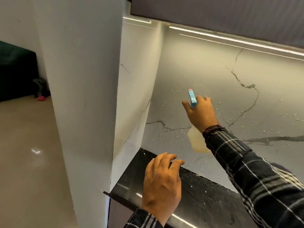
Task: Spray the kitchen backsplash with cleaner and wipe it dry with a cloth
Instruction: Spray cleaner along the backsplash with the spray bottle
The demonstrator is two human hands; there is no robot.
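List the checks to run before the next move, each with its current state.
1. Right hand grips the spray bottle: ok.
2. Nozzle faces the backsplash: ok.
3. Droplets already on the backsplash: ok.
4. Cloth within view for wiping: not ok, none visible.
5. Left hand free, resting on the countertop: ok.
6. Cleaner left in the bottle: cannot tell.
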